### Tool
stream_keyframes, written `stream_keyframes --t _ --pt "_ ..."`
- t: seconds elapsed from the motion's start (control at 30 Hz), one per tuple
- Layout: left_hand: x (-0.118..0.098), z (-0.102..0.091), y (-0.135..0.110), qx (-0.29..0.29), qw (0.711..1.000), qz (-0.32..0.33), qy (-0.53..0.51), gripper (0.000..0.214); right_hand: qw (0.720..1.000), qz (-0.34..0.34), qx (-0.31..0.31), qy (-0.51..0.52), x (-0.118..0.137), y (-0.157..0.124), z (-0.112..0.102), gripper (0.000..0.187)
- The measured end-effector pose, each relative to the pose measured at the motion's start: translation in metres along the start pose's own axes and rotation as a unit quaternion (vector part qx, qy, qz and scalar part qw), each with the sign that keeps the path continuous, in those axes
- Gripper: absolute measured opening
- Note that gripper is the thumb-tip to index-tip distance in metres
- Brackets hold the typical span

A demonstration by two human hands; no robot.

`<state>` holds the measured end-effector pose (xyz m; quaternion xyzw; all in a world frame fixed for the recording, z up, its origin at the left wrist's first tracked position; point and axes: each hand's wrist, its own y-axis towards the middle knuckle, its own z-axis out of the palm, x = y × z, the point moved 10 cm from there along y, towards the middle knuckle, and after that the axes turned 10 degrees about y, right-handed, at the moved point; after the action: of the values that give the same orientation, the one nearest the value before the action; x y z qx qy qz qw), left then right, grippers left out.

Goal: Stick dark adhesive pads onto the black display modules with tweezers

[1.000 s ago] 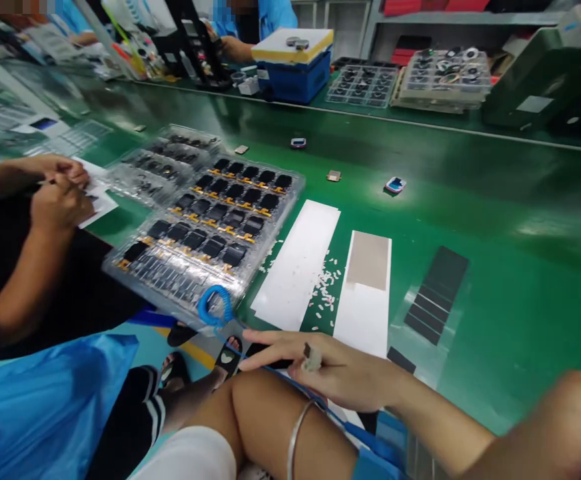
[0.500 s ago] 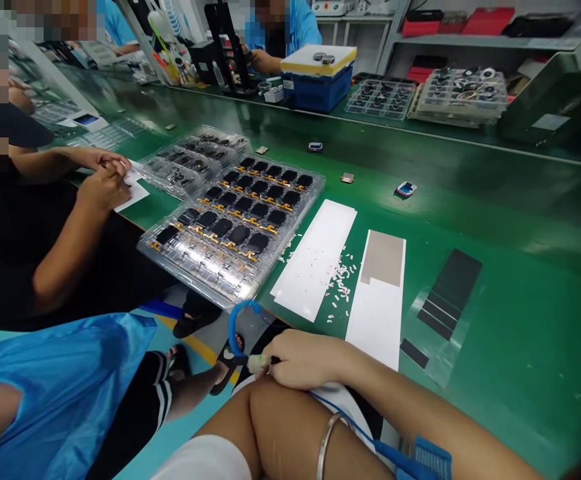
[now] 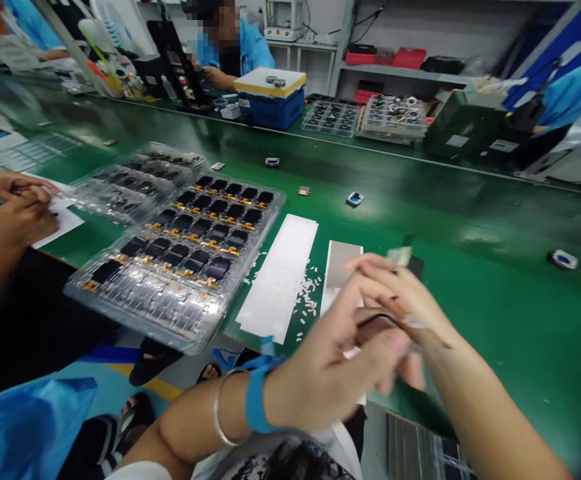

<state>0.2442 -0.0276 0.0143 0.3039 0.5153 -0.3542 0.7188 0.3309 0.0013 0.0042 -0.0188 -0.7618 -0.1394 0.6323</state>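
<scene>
Head view — dark-edged part [image 3: 380, 323] lies between left hand's [image 3: 328, 353] half-curled fingers and right hand [image 3: 411, 293] — grips unclear.

Left hand [image 3: 328, 363], thumb [image 3: 378, 357] pointing rightward, overlaps the right hand [image 3: 415, 293] in view (slightly blurred); both forearms [image 3: 490, 400] angle inward.

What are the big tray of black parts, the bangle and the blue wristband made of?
The big tray looks like clear, glossy plastic: see-through with bright glare. The bangle seems to be smooth metal, silvery and shiny. The blue wristband looks matte, perhaps fabric or rubber; no weave shows clearly.
</scene>
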Motion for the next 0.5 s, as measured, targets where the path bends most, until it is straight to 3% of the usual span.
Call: stream_keyframes --t 0.07,0.13,0.23,0.33,0.5 --pt "0.01 -0.031 0.01 -0.011 0.994 -0.01 0.112 0.015 0.993 0.029 -0.071 0.093 -0.005 -0.007 -0.039 0.023" --pt "0.027 -0.055 0.018 -0.027 0.976 -0.025 0.214 0.011 0.993 0.008 -0.089 0.08 0.0 -0.015 -0.05 0.019" --pt "0.046 -0.072 0.026 -0.046 0.963 -0.038 0.264 0.011 0.988 -0.091 -0.073 -0.101 0.018 -0.024 -0.028 0.005" --pt "0.056 -0.08 0.026 -0.071 0.963 -0.055 0.255 0.013 0.95 -0.165 -0.052 -0.259 0.019 -0.027 0.002 0.01" --pt "0.055 -0.087 0.022 -0.1 0.954 -0.05 0.278 0.013 0.914 -0.198 -0.044 -0.351 0.005 -0.03 0.014 0.02"
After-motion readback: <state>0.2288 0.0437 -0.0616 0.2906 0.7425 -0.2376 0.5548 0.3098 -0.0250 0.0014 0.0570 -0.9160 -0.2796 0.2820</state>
